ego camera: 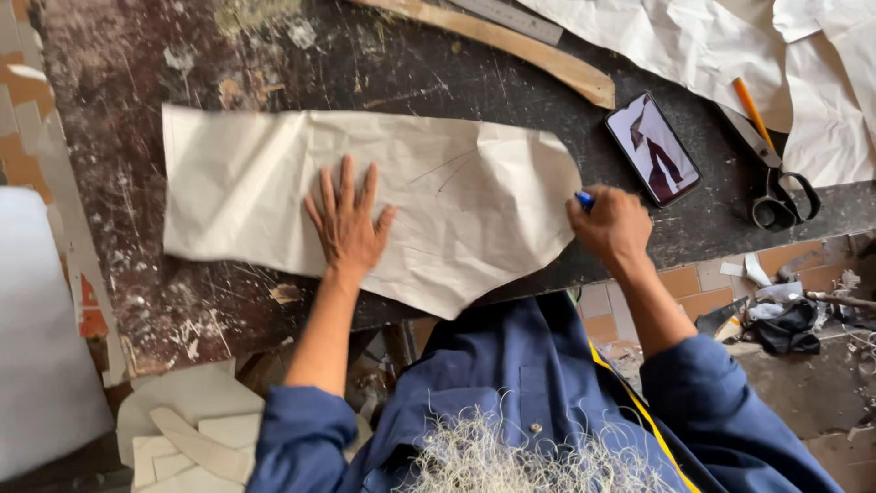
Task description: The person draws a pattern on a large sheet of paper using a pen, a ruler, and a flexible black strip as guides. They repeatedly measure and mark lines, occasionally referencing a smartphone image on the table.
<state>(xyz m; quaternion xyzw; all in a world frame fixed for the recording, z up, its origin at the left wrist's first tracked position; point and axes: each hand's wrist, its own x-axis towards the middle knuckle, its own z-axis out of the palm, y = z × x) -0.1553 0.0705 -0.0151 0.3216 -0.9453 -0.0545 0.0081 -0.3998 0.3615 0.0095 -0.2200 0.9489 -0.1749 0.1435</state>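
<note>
A creased cream paper pattern piece (274,173) lies flat on a dark, stained worktable (128,73). My left hand (349,222) presses down on the middle of the paper with its fingers spread. My right hand (610,224) is closed on a blue pen (584,197), whose tip meets the paper's curved right edge. Faint pencil lines cross the paper near its upper middle.
A phone (653,148) with a lit screen lies right of the paper. Scissors (771,178) and an orange pencil (752,108) rest by more cream paper sheets (693,41) at the top right. A wooden curved ruler (511,41) sits at the back. Paper pieces (187,434) and scraps litter the floor.
</note>
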